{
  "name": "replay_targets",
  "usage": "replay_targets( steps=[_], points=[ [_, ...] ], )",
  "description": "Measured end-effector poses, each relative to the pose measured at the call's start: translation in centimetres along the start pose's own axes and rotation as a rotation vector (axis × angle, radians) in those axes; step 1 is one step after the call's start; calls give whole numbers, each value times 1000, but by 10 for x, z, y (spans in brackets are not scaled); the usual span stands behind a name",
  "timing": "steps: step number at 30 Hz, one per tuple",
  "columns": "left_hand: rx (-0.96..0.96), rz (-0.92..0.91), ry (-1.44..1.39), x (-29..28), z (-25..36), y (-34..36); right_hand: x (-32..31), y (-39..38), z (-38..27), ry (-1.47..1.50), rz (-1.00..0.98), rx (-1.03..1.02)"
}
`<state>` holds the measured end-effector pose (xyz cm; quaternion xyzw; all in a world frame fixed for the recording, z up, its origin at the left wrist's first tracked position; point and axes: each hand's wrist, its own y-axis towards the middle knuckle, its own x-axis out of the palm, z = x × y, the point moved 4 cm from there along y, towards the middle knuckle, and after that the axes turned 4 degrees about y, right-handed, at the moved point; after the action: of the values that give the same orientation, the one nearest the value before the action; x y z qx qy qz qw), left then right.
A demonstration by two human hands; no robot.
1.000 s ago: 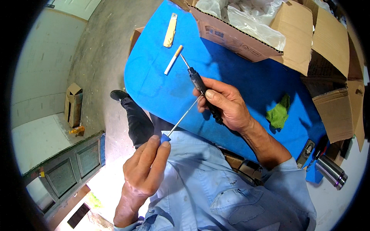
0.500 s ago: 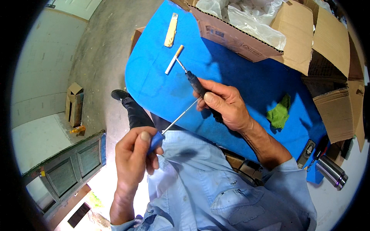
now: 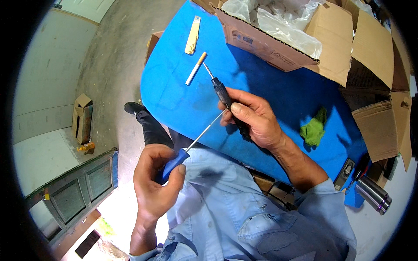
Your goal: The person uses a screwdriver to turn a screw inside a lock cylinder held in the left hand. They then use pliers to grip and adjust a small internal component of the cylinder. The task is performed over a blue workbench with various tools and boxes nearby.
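A blue-handled screwdriver (image 3: 185, 153) sits at lower centre of the frame, its handle wrapped in the closed left hand (image 3: 154, 185), its thin silver shaft slanting up and right. The shaft tip reaches the right hand (image 3: 254, 122) at centre frame, which is closed around a black-handled tool (image 3: 227, 104) — that tool's short metal tip points toward the upper left. The two tools appear to meet under the right thumb; the exact contact is hidden. In my judgement, working them together well calls for a firm left grip, a still right hand, and the shaft kept in line with the point of contact.

Beyond the hands lies a blue table (image 3: 174, 91). On it, counted: one green cloth (image 3: 314, 130) at right, one white and tan stick (image 3: 196, 68) and one pale flat strip (image 3: 192, 35) near the top, one open cardboard box (image 3: 265, 43) holding clear plastic bags. A second cardboard box (image 3: 379, 126) stands at the right edge — and one steel flask (image 3: 373, 195) at lower right.
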<state>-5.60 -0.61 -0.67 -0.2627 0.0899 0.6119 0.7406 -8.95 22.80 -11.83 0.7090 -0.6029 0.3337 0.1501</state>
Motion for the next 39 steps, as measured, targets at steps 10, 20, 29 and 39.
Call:
replay_targets(
  steps=[10, 20, 29, 39],
  points=[
    [691, 79, 691, 9, 24, -15, -1, 0, 1, 27, 4, 4],
    [23, -1, 203, 1, 14, -5, 1, -1, -3, -84, -11, -30],
    [-311, -136, -164, 6, -24, 6, 3, 1, -1, -109, -52, -45],
    [240, 18, 241, 3, -4, -2, 1, 1, 0, -56, -40, -19]
  ],
)
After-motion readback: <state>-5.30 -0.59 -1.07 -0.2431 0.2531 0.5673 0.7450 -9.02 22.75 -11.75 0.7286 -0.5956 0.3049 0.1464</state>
